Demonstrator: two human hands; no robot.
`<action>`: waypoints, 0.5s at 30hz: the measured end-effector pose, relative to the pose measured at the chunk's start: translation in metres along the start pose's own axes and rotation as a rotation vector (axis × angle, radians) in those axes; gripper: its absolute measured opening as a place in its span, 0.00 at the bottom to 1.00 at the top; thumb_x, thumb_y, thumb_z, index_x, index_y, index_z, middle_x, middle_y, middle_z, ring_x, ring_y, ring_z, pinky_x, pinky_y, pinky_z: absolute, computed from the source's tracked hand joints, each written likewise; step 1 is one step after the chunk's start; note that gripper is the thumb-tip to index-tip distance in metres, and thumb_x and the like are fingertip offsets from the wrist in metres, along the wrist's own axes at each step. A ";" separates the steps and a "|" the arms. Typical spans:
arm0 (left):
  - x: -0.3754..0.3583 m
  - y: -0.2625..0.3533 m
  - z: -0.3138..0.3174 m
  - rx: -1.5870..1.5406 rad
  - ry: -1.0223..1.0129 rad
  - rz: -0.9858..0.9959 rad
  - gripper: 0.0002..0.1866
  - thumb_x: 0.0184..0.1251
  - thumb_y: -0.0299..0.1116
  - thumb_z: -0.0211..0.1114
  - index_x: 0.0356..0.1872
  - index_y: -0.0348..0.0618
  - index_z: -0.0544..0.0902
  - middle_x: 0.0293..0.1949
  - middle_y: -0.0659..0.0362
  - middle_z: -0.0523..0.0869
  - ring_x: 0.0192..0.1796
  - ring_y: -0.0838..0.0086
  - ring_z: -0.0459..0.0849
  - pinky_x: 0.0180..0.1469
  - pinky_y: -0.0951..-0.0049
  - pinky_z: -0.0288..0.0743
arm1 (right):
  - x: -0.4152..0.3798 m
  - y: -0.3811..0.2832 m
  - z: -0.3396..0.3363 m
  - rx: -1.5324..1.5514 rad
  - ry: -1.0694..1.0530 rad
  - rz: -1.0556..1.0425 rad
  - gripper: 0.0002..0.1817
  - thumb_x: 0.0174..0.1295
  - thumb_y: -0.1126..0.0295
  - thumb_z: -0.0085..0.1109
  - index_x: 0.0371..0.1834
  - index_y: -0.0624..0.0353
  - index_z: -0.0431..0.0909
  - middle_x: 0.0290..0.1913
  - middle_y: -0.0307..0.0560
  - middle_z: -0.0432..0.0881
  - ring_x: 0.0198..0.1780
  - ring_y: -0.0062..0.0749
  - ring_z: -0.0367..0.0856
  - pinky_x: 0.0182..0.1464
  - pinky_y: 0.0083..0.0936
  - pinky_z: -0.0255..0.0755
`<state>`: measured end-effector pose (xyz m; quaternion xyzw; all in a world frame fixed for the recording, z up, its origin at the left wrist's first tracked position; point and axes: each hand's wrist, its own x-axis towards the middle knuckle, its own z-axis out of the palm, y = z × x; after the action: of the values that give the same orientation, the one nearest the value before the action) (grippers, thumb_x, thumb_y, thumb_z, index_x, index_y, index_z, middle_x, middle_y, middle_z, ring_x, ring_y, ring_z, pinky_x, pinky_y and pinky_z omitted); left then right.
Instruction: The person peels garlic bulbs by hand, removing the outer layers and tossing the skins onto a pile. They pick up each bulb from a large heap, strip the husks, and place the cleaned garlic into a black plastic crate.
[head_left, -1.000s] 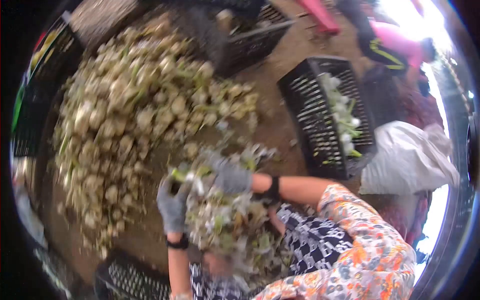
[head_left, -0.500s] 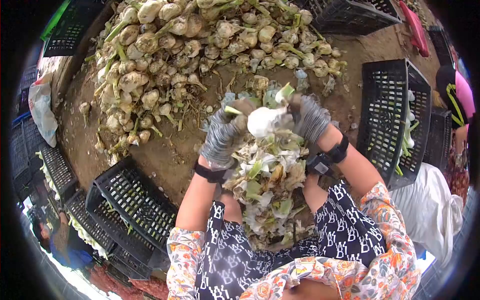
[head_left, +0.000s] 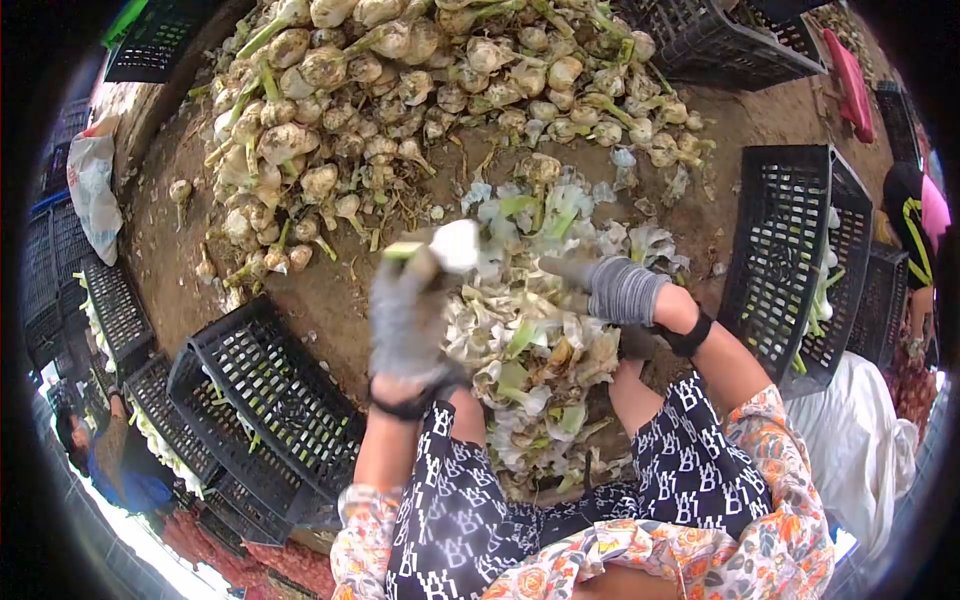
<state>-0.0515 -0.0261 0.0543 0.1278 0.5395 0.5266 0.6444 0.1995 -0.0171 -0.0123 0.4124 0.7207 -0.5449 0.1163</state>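
The left hand point(head_left: 408, 320), a bit blurry, grips a clean white garlic bulb point(head_left: 456, 246) by its green stem. The right hand point(head_left: 622, 290) holds nothing, its fingers partly open, over the peel heap point(head_left: 530, 345). Beyond the peels is the big garlic pile point(head_left: 400, 90). Bare dirt lies between the left hand and the left crate point(head_left: 265, 385). The right crate's point(head_left: 775, 250) edge stands well apart from the right hand.

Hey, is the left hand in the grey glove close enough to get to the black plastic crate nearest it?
Probably yes: mostly brown dirt shows between the left hand and the black plastic crate, though the hand holds a white bulb.
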 end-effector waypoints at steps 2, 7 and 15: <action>-0.031 0.040 -0.016 0.382 0.290 0.238 0.18 0.57 0.36 0.62 0.46 0.38 0.74 0.43 0.53 0.79 0.44 0.69 0.78 0.47 0.72 0.72 | 0.008 -0.009 -0.013 -0.134 0.098 0.127 0.24 0.57 0.60 0.55 0.58 0.50 0.68 0.52 0.55 0.74 0.50 0.47 0.74 0.56 0.35 0.68; -0.115 0.093 -0.153 0.687 0.909 0.739 0.15 0.61 0.32 0.59 0.46 0.33 0.74 0.42 0.50 0.80 0.43 0.67 0.78 0.49 0.69 0.73 | 0.040 -0.026 -0.052 -0.481 0.248 0.136 0.21 0.49 0.71 0.57 0.50 0.48 0.75 0.55 0.49 0.72 0.47 0.48 0.76 0.50 0.35 0.72; -0.115 0.078 -0.130 1.122 0.991 0.817 0.20 0.64 0.32 0.56 0.55 0.32 0.69 0.46 0.52 0.75 0.51 0.66 0.73 0.56 0.68 0.67 | 0.106 0.029 -0.050 -0.576 0.339 0.205 0.20 0.47 0.73 0.56 0.48 0.57 0.75 0.50 0.60 0.75 0.52 0.47 0.75 0.52 0.36 0.69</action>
<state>-0.1859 -0.1404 0.1258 0.3676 0.8518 0.3675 -0.0657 0.1674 0.0785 -0.0782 0.5174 0.8088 -0.2286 0.1607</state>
